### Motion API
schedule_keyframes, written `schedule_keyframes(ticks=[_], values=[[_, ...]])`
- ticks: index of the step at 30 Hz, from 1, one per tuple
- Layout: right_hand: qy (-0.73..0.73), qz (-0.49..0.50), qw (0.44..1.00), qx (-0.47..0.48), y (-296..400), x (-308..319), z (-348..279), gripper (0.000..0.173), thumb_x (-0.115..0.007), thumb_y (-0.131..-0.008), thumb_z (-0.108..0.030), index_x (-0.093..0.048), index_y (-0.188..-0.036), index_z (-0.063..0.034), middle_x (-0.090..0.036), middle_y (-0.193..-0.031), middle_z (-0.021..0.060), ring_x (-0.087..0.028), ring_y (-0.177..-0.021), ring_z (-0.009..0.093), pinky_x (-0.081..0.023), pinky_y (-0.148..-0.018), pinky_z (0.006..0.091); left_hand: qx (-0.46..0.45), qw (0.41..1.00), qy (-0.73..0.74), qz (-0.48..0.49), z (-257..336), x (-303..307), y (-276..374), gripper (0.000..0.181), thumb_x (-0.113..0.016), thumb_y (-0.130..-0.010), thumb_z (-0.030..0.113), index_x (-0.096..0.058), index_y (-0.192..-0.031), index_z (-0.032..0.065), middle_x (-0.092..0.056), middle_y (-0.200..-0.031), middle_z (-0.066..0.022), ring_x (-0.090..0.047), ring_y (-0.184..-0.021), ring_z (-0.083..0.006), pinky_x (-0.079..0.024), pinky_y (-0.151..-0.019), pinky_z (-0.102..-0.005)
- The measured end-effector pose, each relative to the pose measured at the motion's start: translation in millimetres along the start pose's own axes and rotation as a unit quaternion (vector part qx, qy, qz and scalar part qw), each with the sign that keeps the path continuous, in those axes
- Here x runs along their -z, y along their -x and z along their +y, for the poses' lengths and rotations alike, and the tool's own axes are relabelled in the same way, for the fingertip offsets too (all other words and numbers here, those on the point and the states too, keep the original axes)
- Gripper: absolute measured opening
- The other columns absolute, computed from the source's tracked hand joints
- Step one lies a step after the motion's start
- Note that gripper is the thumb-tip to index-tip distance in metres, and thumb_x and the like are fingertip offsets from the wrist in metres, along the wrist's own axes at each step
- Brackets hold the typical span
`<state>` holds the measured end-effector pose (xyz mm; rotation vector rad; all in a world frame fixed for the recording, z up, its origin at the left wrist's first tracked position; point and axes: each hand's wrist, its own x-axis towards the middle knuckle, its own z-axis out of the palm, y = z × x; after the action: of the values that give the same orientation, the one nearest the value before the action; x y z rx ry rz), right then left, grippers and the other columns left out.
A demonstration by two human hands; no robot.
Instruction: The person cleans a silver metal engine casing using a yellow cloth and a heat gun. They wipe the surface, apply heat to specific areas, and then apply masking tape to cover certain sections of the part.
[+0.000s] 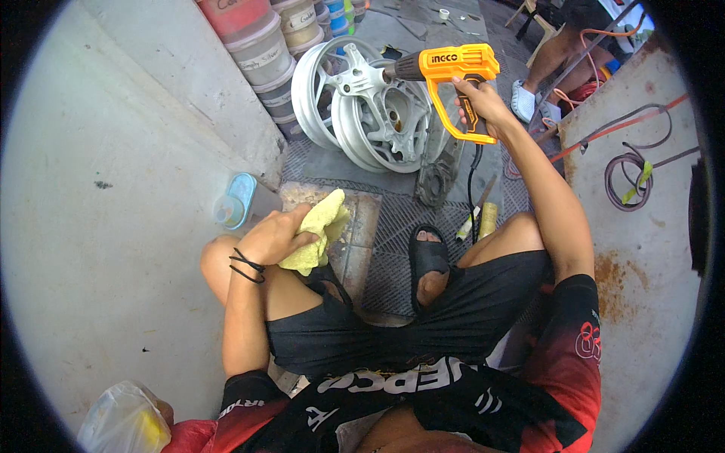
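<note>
My right hand point(480, 107) grips the handle of a yellow INGCO heat gun point(461, 62), whose nozzle points left over a silver spoked motorcycle wheel rim point(342, 127). A second rim point(308, 85) leans behind it, and the two overlap. Whether the nozzle touches the metal I cannot tell. Crumpled in my left hand point(277, 235) is a yellow cloth point(320, 235), held above my left knee. From the heat gun's base a black cord point(471, 181) hangs to the floor. A dirty dark metal part point(439, 175) lies at the rims' right side.
Stacked plastic tubs point(263, 59) bearing writing stand at the back left. A blue-lidded container point(242, 195) is near my left knee. A tape roll point(487, 219) and a marker-like tube point(468, 225) lie by my right knee. Another person's legs point(558, 65) show at the back right. Coiled cable point(628, 178) hangs on the right panel.
</note>
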<state>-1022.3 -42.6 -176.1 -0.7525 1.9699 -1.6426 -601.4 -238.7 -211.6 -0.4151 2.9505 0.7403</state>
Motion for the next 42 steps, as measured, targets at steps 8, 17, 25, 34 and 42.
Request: schedule_keyframes(ticks=[8, 17, 25, 34, 42], values=[[0.044, -0.006, 0.999, -0.004, 4.7, 7.7, -2.6, 0.039, -0.067, -0.098, -0.041, -0.056, -0.104, -0.0035, -0.059, -0.078, 0.0021, -0.058, -0.054, 0.009, -0.051, -0.045, 0.0251, -0.002, 1.0, 0.023, 0.011, -4.9, -3.5, -1.0, 0.04, -0.07, -0.091, 0.031, -0.055, -0.115, 0.0025, -0.068, -0.095, -0.0298, -0.065, -0.095, -0.0483, -0.049, -0.082, -0.0556], [0.023, -0.014, 1.0, 0.006, 6.1, 3.1, -10.1, 0.038, -0.066, -0.098, -0.04, -0.057, -0.105, -0.0034, -0.06, -0.079, 0.0024, -0.058, -0.055, 0.01, -0.051, -0.045, 0.0247, -0.003, 1.0, 0.008, 0.005, -0.9, 3.0, -0.5, 0.041, -0.07, -0.091, 0.031, -0.056, -0.116, 0.0021, -0.068, -0.094, -0.03, -0.065, -0.094, -0.0479, -0.05, -0.082, -0.0549], [0.045, -0.001, 0.999, 0.008, 1.6, 7.5, -5.4, 0.04, -0.066, -0.098, -0.04, -0.057, -0.105, -0.0021, -0.059, -0.079, 0.0028, -0.057, -0.055, 0.009, -0.05, -0.046, 0.025, -0.014, 1.0, -0.002, 0.018, -1.0, -0.5, 0.0, 0.041, -0.071, -0.091, 0.031, -0.055, -0.115, 0.0016, -0.068, -0.09, -0.0295, -0.066, -0.093, -0.0479, -0.05, -0.08, -0.0549], [0.034, -0.002, 0.999, 0.024, 0.0, 2.4, -12.7, 0.038, -0.064, -0.1, -0.04, -0.056, -0.102, -0.0027, -0.059, -0.078, 0.0023, -0.057, -0.054, 0.009, -0.05, -0.045, 0.0247, -0.016, 1.0, -0.001, 0.016, -1.6, 1.8, -0.7, 0.041, -0.071, -0.091, 0.031, -0.054, -0.113, 0.0012, -0.068, -0.089, -0.0299, -0.066, -0.092, -0.0479, -0.05, -0.079, -0.0548], [0.058, -0.02, 0.998, -0.006, 3.0, 6.8, -10.8, 0.038, -0.064, -0.1, -0.04, -0.056, -0.107, -0.0026, -0.059, -0.079, 0.0014, -0.057, -0.055, 0.008, -0.05, -0.045, 0.0239, -0.021, 1.0, 0.001, 0.014, -1.6, 2.4, 0.1, 0.043, -0.07, -0.091, 0.031, -0.054, -0.117, 0.0013, -0.068, -0.092, -0.0305, -0.065, -0.094, -0.0477, -0.049, -0.081, -0.0553]])
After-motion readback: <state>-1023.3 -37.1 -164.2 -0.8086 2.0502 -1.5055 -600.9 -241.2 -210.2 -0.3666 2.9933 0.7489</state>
